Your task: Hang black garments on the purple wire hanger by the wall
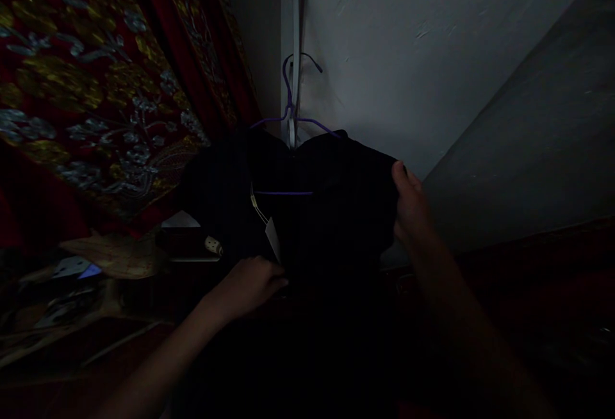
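Note:
A black garment with short sleeves [336, 227] hangs on a purple wire hanger [288, 98], whose hook sits at a pale vertical strip on the wall. My right hand [409, 204] is closed on the garment's sleeve at the right shoulder. Across the front, my left hand [254, 284] pinches the dark cloth near the middle, its fingertips partly lost in shadow. Just above that hand a white paper tag [273, 238] dangles from a string at the neckline. The lower part of the garment fades into darkness.
Red cloth with gold and silver floral embroidery [96, 79] hangs on the left. Below it lies a dim clutter of things, with a brownish cloth or bag [125, 255] among them. A grey wall [408, 54] stands behind the hanger. The light is very low.

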A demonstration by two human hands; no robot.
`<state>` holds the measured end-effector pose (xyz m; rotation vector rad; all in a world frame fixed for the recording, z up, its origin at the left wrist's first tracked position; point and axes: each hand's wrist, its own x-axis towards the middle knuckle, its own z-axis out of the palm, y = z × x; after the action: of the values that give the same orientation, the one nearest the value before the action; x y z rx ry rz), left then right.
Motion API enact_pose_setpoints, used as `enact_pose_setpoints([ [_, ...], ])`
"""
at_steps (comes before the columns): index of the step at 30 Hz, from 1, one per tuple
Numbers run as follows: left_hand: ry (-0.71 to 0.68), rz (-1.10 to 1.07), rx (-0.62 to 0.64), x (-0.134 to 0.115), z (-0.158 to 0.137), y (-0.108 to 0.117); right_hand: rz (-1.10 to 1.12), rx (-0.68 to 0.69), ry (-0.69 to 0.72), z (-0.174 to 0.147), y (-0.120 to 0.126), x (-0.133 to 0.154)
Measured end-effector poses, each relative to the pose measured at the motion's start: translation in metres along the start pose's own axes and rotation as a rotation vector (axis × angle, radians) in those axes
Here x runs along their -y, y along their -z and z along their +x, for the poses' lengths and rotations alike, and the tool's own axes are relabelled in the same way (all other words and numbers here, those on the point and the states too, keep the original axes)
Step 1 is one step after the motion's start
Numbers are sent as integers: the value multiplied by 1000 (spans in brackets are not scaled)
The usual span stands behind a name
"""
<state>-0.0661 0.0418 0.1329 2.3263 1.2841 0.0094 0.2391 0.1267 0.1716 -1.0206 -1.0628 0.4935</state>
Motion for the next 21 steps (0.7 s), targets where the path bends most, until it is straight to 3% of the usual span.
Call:
enact_pose_setpoints([
  [3, 32, -11, 53, -18, -29, 4, 62, -18, -86, -1, -4, -1],
  [6, 75, 56, 22, -35, -43, 9, -12, -173, 4, -15, -5, -2],
  [9, 84, 73, -41, -47, -40, 6, -87, -385, 135, -62, -7, 2],
  [10, 85, 61, -71, -50, -37, 3, -60, -415, 115, -86, -9, 4],
  [11, 82, 38, -113, -51, -34, -2, -32, -375, 45, -111, -11, 5],
  [14, 54, -107, -303, -51, -27, -18, 11, 163, -329, -183, -22, 6],
  [16, 49, -214, -418, -47, -26, -28, 52, 375, -453, -214, -28, 4],
  [18, 54, -305, -500, -43, -27, -37, 70, 474, -464, -224, -31, 4],
  [21, 13, -478, -663, -41, -27, -52, 17, 548, -382, -212, -32, 6],
])
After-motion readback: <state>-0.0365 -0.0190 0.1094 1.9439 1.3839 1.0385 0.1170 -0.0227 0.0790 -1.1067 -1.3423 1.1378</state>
